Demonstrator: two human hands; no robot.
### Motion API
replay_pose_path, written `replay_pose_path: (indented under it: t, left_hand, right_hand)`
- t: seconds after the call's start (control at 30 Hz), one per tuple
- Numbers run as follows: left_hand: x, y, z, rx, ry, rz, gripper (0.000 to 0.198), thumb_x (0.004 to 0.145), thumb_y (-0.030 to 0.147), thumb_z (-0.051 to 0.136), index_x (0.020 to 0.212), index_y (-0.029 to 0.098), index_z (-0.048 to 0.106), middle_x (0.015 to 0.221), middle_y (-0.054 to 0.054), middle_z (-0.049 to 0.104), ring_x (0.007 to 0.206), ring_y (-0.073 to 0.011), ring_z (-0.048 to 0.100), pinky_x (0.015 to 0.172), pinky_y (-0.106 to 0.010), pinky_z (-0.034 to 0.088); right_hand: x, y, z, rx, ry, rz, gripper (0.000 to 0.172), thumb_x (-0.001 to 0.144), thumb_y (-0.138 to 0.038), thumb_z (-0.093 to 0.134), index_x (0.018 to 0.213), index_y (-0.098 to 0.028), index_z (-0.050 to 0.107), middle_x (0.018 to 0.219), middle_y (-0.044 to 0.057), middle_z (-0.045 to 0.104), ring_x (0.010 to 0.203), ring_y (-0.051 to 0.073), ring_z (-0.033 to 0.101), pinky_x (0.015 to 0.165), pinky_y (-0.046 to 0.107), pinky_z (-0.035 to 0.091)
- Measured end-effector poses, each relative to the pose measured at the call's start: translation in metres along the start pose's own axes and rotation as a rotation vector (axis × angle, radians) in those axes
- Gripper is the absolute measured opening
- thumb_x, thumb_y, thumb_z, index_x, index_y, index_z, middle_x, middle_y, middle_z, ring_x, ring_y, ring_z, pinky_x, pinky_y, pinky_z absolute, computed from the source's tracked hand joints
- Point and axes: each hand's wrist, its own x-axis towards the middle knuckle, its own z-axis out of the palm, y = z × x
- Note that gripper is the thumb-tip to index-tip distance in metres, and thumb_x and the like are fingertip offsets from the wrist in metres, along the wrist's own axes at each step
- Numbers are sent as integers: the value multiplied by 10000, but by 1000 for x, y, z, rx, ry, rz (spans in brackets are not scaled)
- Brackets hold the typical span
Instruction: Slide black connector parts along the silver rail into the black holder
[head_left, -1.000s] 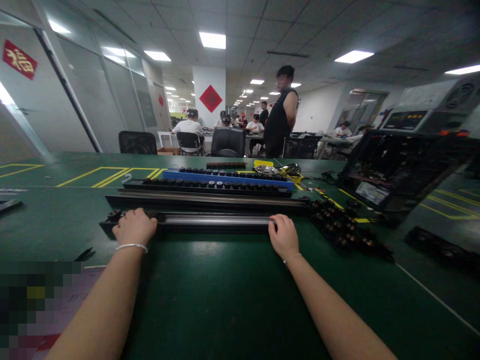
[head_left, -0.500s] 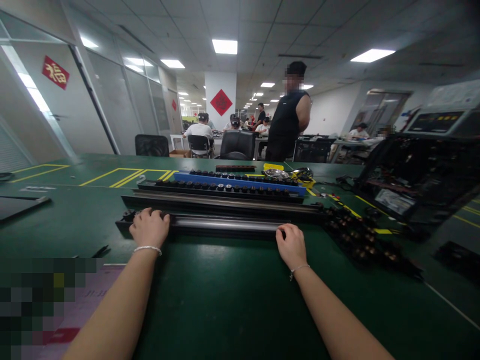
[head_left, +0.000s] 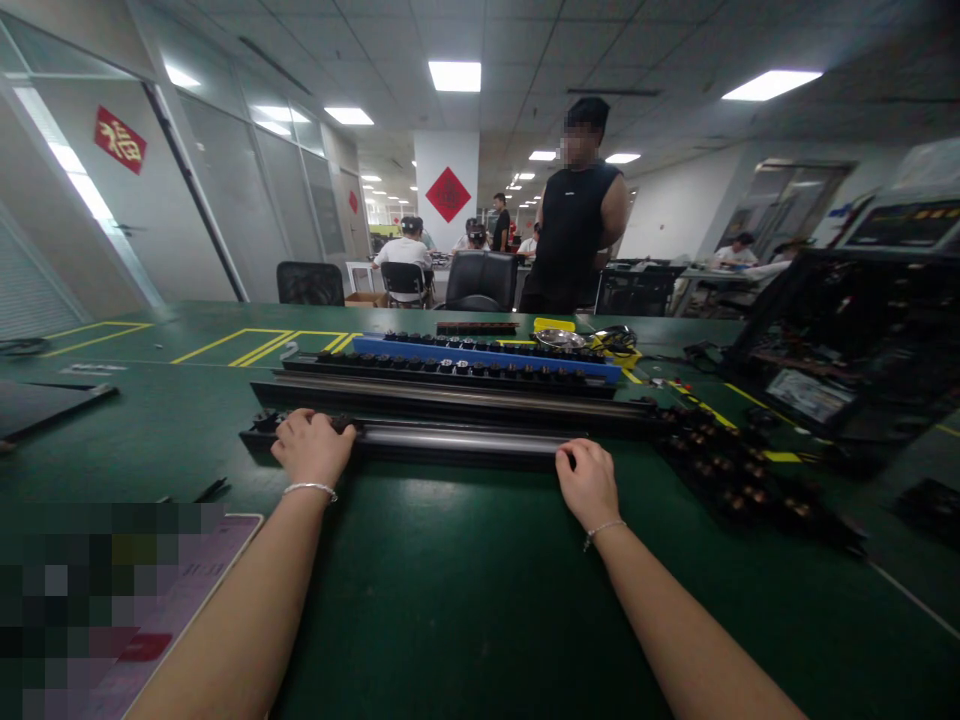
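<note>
A long black housing (head_left: 450, 459) lies crosswise on the green table, with a shiny dark roller (head_left: 465, 437) along it. At its left end my left hand (head_left: 313, 448) is closed over the housing, fingers curled across the top; a small dark part shows by the thumb. My right hand (head_left: 589, 482) grips the right end, thumb and fingers bent together over its edge. What lies under the fingertips is hidden. Just behind sits a second long black housing (head_left: 450, 398) with a similar rod in it.
Farther back are a blue rack (head_left: 487, 356) with rows of small black parts and a metal dish (head_left: 561, 339). A heap of black parts (head_left: 727, 470) lies right, near an opened machine (head_left: 847, 350). A pink sheet (head_left: 202, 590) is front left. A person (head_left: 577, 220) stands beyond the table.
The view has shifted slightly, so the table's things appear a little farther right. Both hands stay at the housing's ends; the left fingers have moved slightly. The standing person has turned more toward me.
</note>
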Motion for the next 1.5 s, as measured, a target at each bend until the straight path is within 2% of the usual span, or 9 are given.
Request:
replay_pose_path:
  t: [0.13, 0.37, 0.5, 0.93, 1.2, 1.5]
  left_hand:
    - [-2, 6, -1, 18, -35, 29, 463, 709, 499, 437, 972, 165, 620, 1143, -160, 521, 1055, -344, 418, 821, -442, 365]
    - [-3, 14, -9, -6, -182, 45, 416, 701, 519, 429, 890, 191, 603, 933, -141, 632, 964, -324, 510, 793, -432, 355]
    - [-5, 19, -11, 0, -215, 58, 408, 706, 522, 421, 892, 201, 590, 911, -134, 647, 950, -316, 535, 799, -429, 342]
    - [-13, 27, -12, -4, -202, 117, 398, 715, 522, 421, 889, 204, 585, 918, -125, 652, 981, -308, 531, 817, -423, 330]
    - [-15, 28, -7, -24, -170, 160, 369, 718, 503, 423, 869, 209, 588, 885, -114, 649, 965, -294, 529, 807, -407, 333]
    - [-22, 36, -11, -28, -169, 203, 359, 728, 505, 429, 860, 210, 586, 884, -105, 651, 954, -281, 535, 812, -392, 343]
  right_hand:
    - [0, 1, 1, 5, 12, -8, 272, 813, -329, 401, 824, -186, 632, 996, 94, 573, 997, 219, 452, 884, 363, 345]
    - [1, 3, 2, 0, -13, -17, 286, 816, -330, 393, 833, -182, 636, 995, 94, 573, 1003, 217, 453, 898, 366, 334]
    - [1, 4, 2, 6, -27, -8, 294, 815, -334, 388, 840, -182, 637, 992, 94, 575, 1001, 215, 451, 897, 368, 331]
    - [1, 1, 0, 2, -9, 26, 291, 806, -330, 398, 846, -181, 645, 1009, 96, 570, 998, 228, 439, 886, 369, 340]
    - [1, 2, 1, -1, -19, 4, 299, 811, -338, 393, 847, -175, 641, 1002, 97, 567, 998, 220, 442, 899, 374, 332]
    - [2, 4, 3, 1, -13, -16, 297, 811, -339, 391, 836, -179, 639, 995, 98, 568, 998, 224, 449, 895, 381, 336]
